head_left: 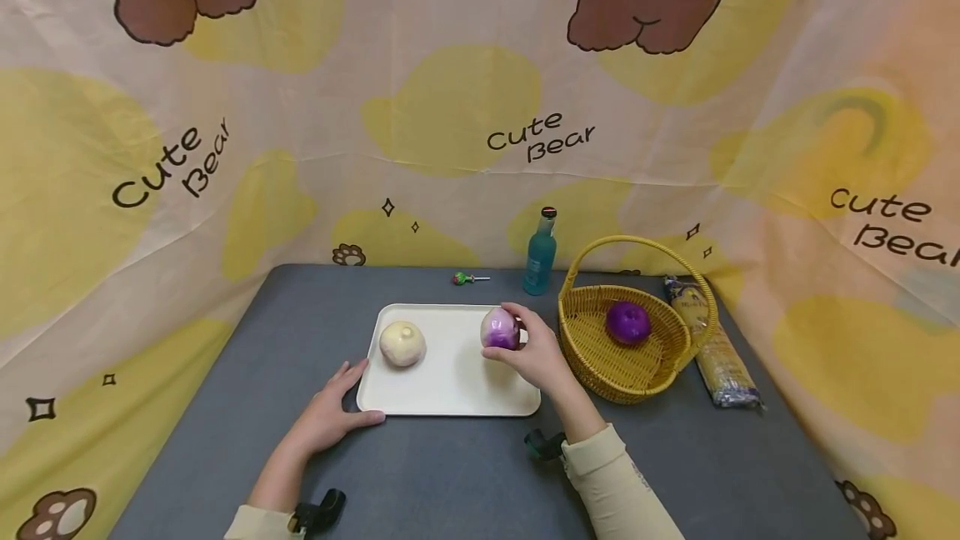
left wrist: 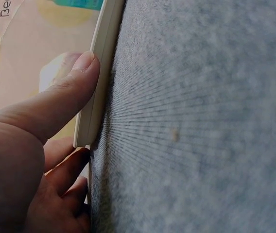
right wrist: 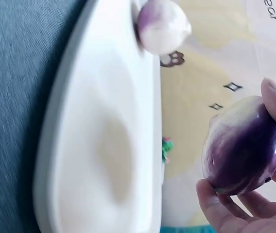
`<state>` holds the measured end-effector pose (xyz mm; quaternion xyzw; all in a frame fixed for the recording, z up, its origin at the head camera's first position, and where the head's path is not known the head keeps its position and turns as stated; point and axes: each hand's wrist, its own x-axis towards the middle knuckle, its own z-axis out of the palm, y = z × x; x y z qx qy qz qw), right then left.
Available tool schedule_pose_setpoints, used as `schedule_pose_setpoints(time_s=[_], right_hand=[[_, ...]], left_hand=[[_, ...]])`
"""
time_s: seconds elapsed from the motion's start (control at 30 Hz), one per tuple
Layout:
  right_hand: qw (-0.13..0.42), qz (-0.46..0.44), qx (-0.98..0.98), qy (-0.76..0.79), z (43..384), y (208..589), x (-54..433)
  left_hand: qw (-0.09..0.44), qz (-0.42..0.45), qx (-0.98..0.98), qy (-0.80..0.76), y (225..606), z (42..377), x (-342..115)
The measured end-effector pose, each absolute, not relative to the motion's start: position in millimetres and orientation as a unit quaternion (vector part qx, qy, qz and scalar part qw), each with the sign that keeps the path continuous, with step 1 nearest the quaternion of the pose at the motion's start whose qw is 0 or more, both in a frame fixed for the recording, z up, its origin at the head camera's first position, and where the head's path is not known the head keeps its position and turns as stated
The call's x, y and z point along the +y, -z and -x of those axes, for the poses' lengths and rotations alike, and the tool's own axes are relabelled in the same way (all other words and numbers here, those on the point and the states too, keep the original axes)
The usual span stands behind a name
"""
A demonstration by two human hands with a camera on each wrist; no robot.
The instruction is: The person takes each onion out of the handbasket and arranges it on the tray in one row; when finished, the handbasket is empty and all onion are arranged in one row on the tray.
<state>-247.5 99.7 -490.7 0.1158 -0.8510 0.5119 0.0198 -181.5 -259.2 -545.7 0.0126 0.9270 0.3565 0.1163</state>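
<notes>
Left hand [head_left: 327, 417] spread wide at tray [head_left: 450, 390], right hand [head_left: 538, 357] pinching purple-white bulb [head_left: 497, 330] (basket [head_left: 603, 379] in head view only)

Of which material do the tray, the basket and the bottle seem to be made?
Tray: probably plastic, smooth and white, with rounded, moulded-looking edges.
Basket: wicker or a plastic imitation, textured finish; woven strands show.
Bottle: glass or plastic, I cannot tell; its blue body looks smooth.

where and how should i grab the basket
Best bet: the top of its handle, from above. It arches clear of the basket's rim, leaving a gap for fingers. The packet lies close on the right, so that side looks awkward. The right hand holds a bulb, so would likely need freeing.
</notes>
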Motion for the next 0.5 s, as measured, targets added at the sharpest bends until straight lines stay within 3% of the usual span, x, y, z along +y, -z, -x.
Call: schedule_pose_setpoints(time_s=[0.5], right_hand=[[0.002,-0.135,-0.856,-0.499,259,503,59]], left_hand=[[0.095,-0.027,0.930,-0.355,543,179,-259]])
